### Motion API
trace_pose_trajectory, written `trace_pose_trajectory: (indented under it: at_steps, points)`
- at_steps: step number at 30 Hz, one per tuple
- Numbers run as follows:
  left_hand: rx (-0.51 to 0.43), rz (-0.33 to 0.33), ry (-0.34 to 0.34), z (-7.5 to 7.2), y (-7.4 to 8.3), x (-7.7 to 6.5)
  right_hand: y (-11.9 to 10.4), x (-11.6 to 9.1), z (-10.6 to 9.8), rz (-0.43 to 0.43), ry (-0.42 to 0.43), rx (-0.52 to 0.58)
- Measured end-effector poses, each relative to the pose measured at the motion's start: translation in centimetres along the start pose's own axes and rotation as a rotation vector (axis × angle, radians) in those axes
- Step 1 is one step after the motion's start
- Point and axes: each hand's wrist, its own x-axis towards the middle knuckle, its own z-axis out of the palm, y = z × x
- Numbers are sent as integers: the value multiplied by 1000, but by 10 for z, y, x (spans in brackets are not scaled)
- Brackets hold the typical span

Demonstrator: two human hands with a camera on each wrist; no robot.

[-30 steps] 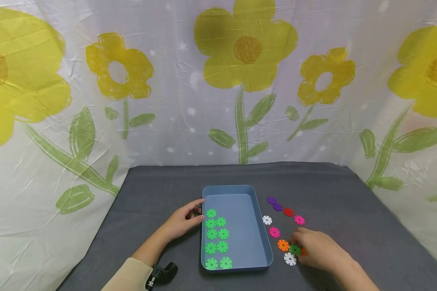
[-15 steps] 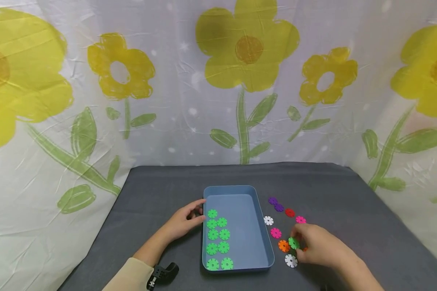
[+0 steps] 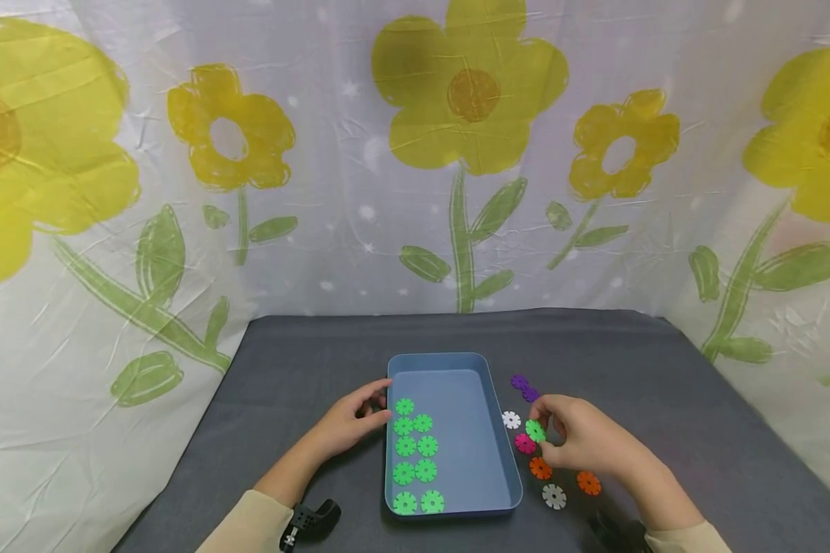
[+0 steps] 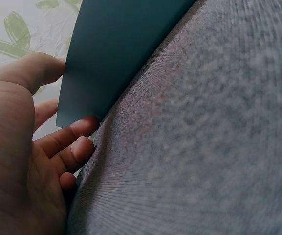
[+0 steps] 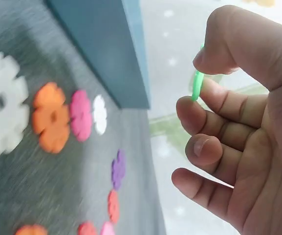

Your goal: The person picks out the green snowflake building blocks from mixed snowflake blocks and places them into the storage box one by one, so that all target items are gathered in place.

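My right hand (image 3: pixel 584 434) pinches a bright green notched plastic disc (image 3: pixel 536 431) between thumb and fingers, raised over the table just right of the blue tray (image 3: pixel 460 361). The right wrist view shows that disc (image 5: pixel 198 85) edge-on, with the other fingers loosely bent and holding nothing. My left hand (image 3: pixel 351 418) rests against the tray's left side. In the left wrist view, its thumb and fingertips touch the tray wall (image 4: pixel 111 54) without wrapping round it. Inside the tray, several green discs (image 3: pixel 405 446) lie flat along the left side in two columns.
Right of the tray lie loose discs: two white, including one nearer me (image 3: pixel 554 496), orange ones (image 3: pixel 589 482), a pink one (image 3: pixel 525 443) and purple ones (image 3: pixel 519 382). My right hand hides others in the head view. Dark grey cloth (image 3: pixel 318 346) covers the table.
My right hand has picked the green disc up from beside the orange discs and carried it away from me and left towards the tray. The left hand stays at the tray.
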Motion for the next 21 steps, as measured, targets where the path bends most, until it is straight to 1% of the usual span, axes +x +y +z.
trace_pose_trajectory:
  at_steps: [6, 11, 16, 21]
  points:
    - [-6, -9, -6, -1, 0, 0, -13, 24, 0, 13, -2, 19]
    - [-10, 7, -7, -1, -1, -1, -21, 44, 4, -15, -12, 22]
    - [-13, 2, -1, -1, -2, -1, -29, 64, 7, -34, -20, 1]
    - [-17, 5, -10, -1, -3, 0, -34, 83, 10, -58, -33, -8]
